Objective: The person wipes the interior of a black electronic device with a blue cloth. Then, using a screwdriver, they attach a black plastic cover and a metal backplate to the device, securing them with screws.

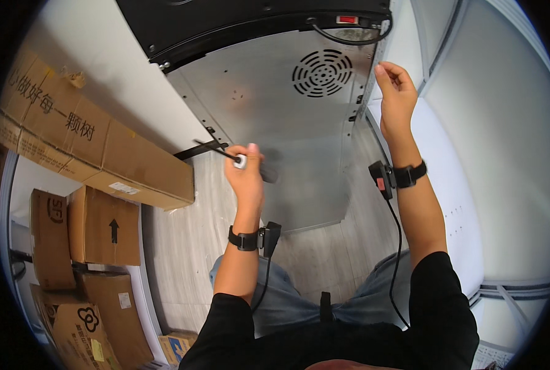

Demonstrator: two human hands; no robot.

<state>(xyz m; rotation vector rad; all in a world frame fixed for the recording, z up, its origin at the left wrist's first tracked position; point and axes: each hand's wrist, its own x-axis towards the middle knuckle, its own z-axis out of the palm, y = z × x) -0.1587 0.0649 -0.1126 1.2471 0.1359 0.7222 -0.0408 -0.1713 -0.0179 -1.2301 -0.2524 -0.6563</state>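
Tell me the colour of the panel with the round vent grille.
Plain silver-grey metal panel, best seen in the head view.

You've got a long cardboard box (pixel 96 145) lying along the floor's (pixel 188 246) left edge, with more stacked cartons (pixel 83 259) piled in the lower left corner, and white panels (pixel 497 185) running along its right edge.

Two hands (pixel 248 176), one screwdriver (pixel 225 154), one metal appliance (pixel 287 111) — five cardboard boxes (pixel 102 148).

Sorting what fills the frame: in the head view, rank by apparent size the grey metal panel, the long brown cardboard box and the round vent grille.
1. Grey metal panel
2. Long brown cardboard box, though it lies nearer the fisheye rim
3. Round vent grille
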